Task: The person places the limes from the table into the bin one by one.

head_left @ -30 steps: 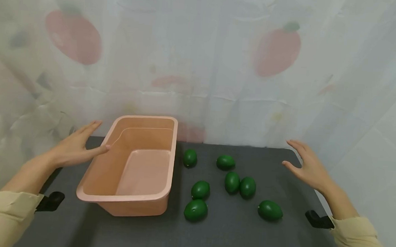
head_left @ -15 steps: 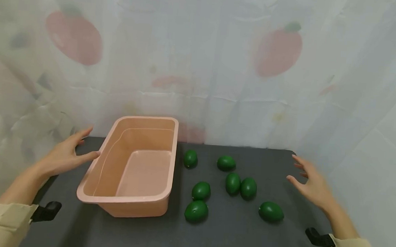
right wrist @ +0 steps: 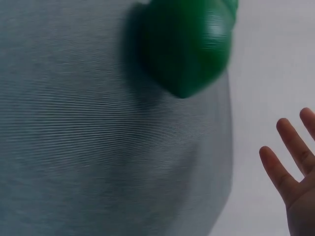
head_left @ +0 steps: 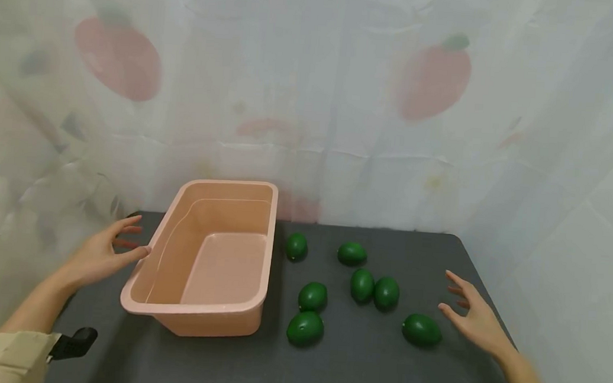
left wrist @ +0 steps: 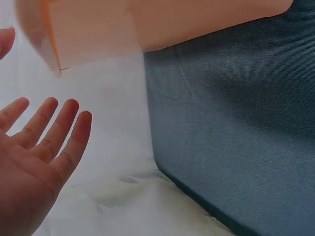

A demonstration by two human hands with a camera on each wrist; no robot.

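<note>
A dark grey desk (head_left: 358,361) fills the lower half of the head view, backed by a pale curtain (head_left: 313,97) printed with faded red fruit. On the desk's left part, at about 9 o'clock from the middle, stands a pink plastic tub (head_left: 211,262), upright and with nothing showing inside it. The left hand (head_left: 100,252) is at the tub's 9 o'clock, fingers spread and relaxed, its thumb tip just at the tub's outer wall; touching or a hair apart cannot be told. The right hand (head_left: 472,317) hangs over the desk's right edge at about 3 o'clock, fingers apart and loose, holding nothing. Just beside it, at its 9 o'clock, lies a green avocado (head_left: 422,330), not touched. Six more green avocados lie between tub and hand: a pair side by side (head_left: 374,289), one (head_left: 352,253) and another (head_left: 296,246) toward 12 o'clock, two (head_left: 312,296) (head_left: 304,328) near the tub's right wall.
</note>
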